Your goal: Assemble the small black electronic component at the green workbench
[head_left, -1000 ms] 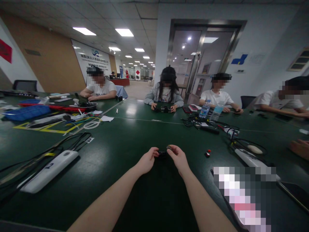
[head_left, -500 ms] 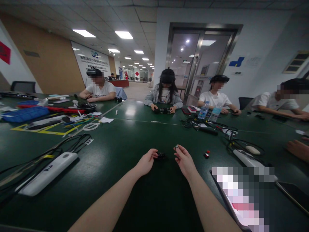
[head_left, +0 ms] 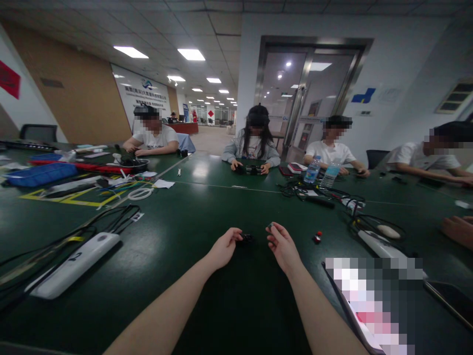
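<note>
My left hand rests on the dark green table, its fingers closed on the left end of a small black object whose kind I cannot make out. Across a short gap, my right hand pinches a tiny greyish piece between thumb and forefinger, with the other fingers curled. The piece is too small to name. To the right of that hand lies a small red and black item, touched by neither hand.
A white power strip with black cables lies at left, another power strip at right. A lit tablet-like screen sits near my right forearm. Water bottles, a blue tray and several seated people are farther off.
The view has shifted very slightly. Both hands keep nearly the same place and grip.
</note>
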`<move>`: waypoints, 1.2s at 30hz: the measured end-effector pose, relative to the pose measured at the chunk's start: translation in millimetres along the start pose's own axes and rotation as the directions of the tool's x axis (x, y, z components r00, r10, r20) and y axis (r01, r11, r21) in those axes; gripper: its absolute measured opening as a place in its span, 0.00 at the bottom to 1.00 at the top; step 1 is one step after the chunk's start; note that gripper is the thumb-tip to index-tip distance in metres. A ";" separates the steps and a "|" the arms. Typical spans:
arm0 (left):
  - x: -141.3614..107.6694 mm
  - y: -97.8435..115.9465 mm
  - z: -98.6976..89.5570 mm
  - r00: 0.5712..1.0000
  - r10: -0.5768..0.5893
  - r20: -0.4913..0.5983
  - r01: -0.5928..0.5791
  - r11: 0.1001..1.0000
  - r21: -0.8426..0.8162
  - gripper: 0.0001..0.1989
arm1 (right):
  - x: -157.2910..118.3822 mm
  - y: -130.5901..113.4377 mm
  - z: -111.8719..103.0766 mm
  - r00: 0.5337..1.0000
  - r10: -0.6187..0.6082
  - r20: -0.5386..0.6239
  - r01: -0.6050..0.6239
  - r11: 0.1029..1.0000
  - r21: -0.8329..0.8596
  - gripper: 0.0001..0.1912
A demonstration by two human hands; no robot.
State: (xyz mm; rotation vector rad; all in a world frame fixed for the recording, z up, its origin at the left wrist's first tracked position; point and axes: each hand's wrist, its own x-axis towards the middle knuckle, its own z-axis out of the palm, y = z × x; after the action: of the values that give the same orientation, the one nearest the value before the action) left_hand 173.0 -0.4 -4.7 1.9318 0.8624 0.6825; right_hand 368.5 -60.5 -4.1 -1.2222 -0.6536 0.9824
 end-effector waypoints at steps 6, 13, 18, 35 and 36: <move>2.3 -0.2 0.6 1.000 -0.015 0.000 0.015 0.999 0.028 0.16 | 2.0 3.3 -0.2 1.000 -0.015 -0.010 0.015 1.000 -0.013 0.16; 10.6 -0.4 -3.1 0.997 -0.063 0.038 0.063 0.998 0.005 0.17 | 3.0 1.6 -0.4 0.999 0.034 0.000 -0.034 0.999 0.036 0.14; 17.2 5.9 -6.0 0.988 -0.125 0.085 0.130 0.990 -0.049 0.18 | 0.2 -2.4 1.8 0.998 0.055 -0.020 -0.054 0.998 0.043 0.14; 11.8 -4.2 -0.1 0.996 -0.015 0.089 0.013 1.000 0.024 0.18 | 3.7 4.1 3.4 0.997 0.055 -0.046 -0.050 0.994 0.096 0.15; 12.0 -4.4 0.0 0.995 -0.018 0.097 0.016 1.000 0.015 0.19 | 3.8 4.0 3.3 0.997 0.052 -0.054 -0.046 0.994 0.103 0.15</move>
State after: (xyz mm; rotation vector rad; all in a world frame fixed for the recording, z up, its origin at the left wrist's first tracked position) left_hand 179.1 10.6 -7.1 1.9516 0.8246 0.5686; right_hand 366.4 -55.5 -7.5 -1.1765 -0.5250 1.0066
